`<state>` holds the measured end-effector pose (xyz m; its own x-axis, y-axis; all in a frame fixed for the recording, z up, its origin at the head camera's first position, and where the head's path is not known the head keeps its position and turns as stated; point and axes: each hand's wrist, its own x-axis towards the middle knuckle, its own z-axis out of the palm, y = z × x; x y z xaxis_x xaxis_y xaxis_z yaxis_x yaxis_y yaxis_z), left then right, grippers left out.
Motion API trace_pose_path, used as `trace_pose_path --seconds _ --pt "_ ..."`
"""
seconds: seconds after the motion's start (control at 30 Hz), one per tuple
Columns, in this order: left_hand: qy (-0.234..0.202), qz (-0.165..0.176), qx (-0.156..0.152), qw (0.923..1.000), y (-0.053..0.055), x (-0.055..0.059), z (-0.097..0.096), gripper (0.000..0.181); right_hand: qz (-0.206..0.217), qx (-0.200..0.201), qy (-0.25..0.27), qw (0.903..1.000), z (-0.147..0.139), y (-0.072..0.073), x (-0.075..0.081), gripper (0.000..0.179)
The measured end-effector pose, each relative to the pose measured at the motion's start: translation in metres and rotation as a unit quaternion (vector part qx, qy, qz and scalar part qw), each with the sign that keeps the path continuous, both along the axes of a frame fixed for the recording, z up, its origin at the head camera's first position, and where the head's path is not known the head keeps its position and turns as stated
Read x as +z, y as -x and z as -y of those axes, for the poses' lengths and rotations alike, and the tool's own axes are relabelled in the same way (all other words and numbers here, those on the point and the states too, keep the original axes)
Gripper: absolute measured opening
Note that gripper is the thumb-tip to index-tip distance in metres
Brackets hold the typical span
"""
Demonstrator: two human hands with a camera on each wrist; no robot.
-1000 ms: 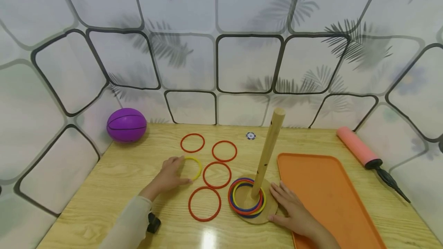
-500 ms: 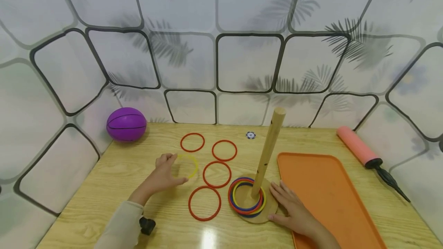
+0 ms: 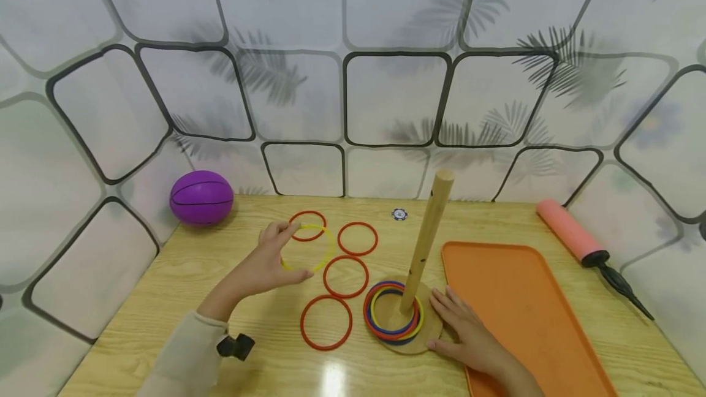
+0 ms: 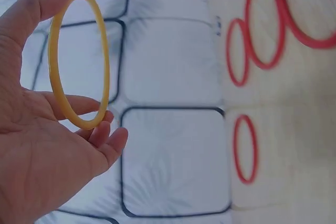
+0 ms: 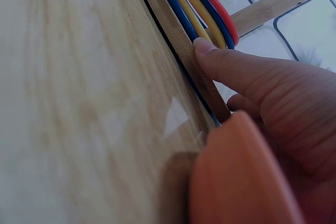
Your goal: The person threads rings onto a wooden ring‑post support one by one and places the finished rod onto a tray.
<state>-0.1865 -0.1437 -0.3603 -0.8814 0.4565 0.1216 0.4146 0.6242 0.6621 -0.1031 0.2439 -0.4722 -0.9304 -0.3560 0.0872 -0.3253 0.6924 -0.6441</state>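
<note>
While the left hand holds the yellow ring raised over the desk, thumb and fingers spanning its rim, the wooden post stands upright off to the ring's right, past some red rings. Nearer to that post is the right hand, straight-fingered against the round base (a ring stack already circles the post's foot).

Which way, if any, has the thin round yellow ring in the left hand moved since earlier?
Yes, up the head picture: the yellow ring now overlaps the farthest thin round red ring, having been clear of it before.
</note>
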Motion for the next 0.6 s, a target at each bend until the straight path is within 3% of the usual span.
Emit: trace_pose_path --seconds 0.37,0.6 --pt "-0.001 -0.02 -0.087 0.996 -0.007 0.066 -0.031 0.09 -0.036 0.007 -0.004 0.9993 -0.001 -0.001 -0.003 0.078" --pt "-0.014 -0.053 -0.125 0.9906 -0.01 0.101 -0.043 0.089 -0.019 0.003 -0.004 0.9998 -0.001 0.0 -0.001 0.079"
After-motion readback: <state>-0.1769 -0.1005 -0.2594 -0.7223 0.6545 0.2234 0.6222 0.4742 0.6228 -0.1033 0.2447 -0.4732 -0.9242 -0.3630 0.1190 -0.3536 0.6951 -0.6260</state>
